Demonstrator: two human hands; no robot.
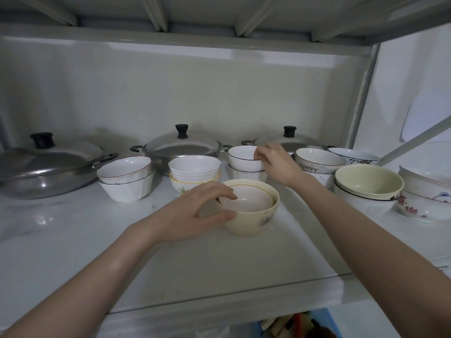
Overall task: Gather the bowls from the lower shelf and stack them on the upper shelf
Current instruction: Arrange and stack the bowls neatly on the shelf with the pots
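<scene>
Now, head view:
Left hand: centre of the frame, thumb and curled fingers pinching the near-left rim of the cream bowl; thumb on the outer wall, fingertips over the rim.
Cream bowl: centre, standing on the shelf, a smaller white bowl with a yellow rim line nested inside; set forward of the other bowls, apart from them.
Right hand: just right of centre, higher up, fingertips hooked over the right rim of the black-rimmed bowl, gripping it.
Black-rimmed bowl: nested on top of another white bowl, right behind the cream bowl.
Other bowl stacks: angular pair left of centre; wavy-edged stack at centre; "SUNNY" bowl right of the hand; pale-green-lined bowl nested in a white one, further right; bowl with red characters at the right edge.
Back row: three lidded steel pots, left, middle, right, close behind the bowls.
Open room: bare shelf surface across lower left and lower centre, up to the front edge running across the lower frame.
Upright post: right side, bounding the shelf.
Shelf above: across the top of the frame, well clear of the pot knobs.
</scene>
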